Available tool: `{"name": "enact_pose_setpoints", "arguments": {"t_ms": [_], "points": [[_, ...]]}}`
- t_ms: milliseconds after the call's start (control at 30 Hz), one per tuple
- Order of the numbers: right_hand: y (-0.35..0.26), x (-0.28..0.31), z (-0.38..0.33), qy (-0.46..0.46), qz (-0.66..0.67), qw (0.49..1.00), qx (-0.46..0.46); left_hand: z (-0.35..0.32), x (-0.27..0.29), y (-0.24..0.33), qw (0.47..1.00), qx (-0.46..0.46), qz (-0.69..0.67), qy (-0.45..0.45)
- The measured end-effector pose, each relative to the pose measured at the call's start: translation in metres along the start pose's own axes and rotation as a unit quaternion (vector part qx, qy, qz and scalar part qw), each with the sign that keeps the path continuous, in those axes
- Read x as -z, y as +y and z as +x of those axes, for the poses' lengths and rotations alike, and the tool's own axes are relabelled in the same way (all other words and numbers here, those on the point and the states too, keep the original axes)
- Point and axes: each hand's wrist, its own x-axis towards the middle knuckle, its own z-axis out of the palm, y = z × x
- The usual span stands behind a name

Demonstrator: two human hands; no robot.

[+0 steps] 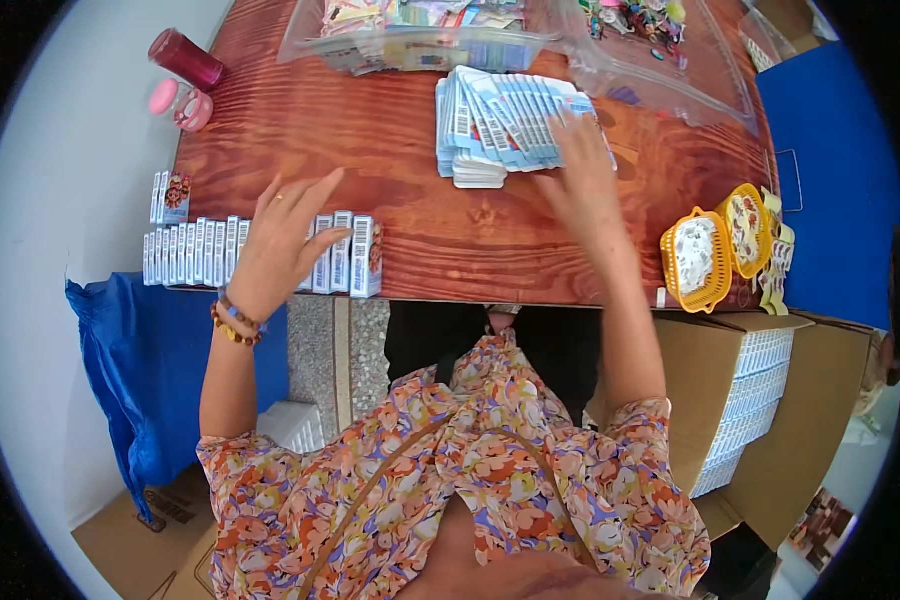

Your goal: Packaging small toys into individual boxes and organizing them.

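My left hand [282,240] hovers with fingers spread over a row of small white and blue boxes [260,255] standing upright along the near edge of the wooden table [400,150]. It holds nothing. My right hand [582,175] reaches forward and rests flat on a fanned pile of flat blue and white cartons [505,125] in the middle of the table. Its fingers lie on the right side of the pile.
Clear plastic bags [430,35] of small packets and toys lie at the far edge. A red bottle [185,58] and pink lid sit far left. Two yellow baskets [715,250] stand right. An open cardboard box [760,400] of cartons stands below.
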Motion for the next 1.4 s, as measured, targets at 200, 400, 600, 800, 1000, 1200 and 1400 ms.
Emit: {"name": "enact_pose_setpoints", "arguments": {"t_ms": [200, 400, 600, 800, 1000, 1200, 1400], "points": [[0.079, 0.003, -0.03, -0.078, -0.012, 0.997, -0.02, 0.034, -0.042, 0.09, 0.965, -0.044, -0.259, 0.004], [0.024, 0.026, -0.071, -0.008, -0.053, 0.998, -0.034, 0.082, -0.14, 0.155, 0.668, 0.269, -0.693, -0.034], [-0.005, 0.067, -0.099, -0.063, 0.162, 0.984, -0.04, 0.092, -0.177, 0.145, 0.777, 0.153, -0.611, 0.027], [0.028, 0.075, -0.057, -0.072, 0.483, 0.843, -0.224, 0.071, -0.138, 0.151, 0.813, 0.068, -0.574, -0.076], [0.014, 0.064, -0.056, -0.079, 0.498, 0.83, -0.24, 0.066, -0.135, 0.182, 0.99, 0.031, -0.094, 0.101], [0.021, 0.058, -0.053, -0.055, 0.491, 0.837, -0.234, 0.073, -0.134, 0.178, 0.984, 0.044, -0.136, 0.11], [-0.017, 0.046, -0.073, 0.108, 0.52, 0.821, -0.211, 0.086, -0.14, 0.167, 0.95, 0.108, -0.229, 0.182]]}}
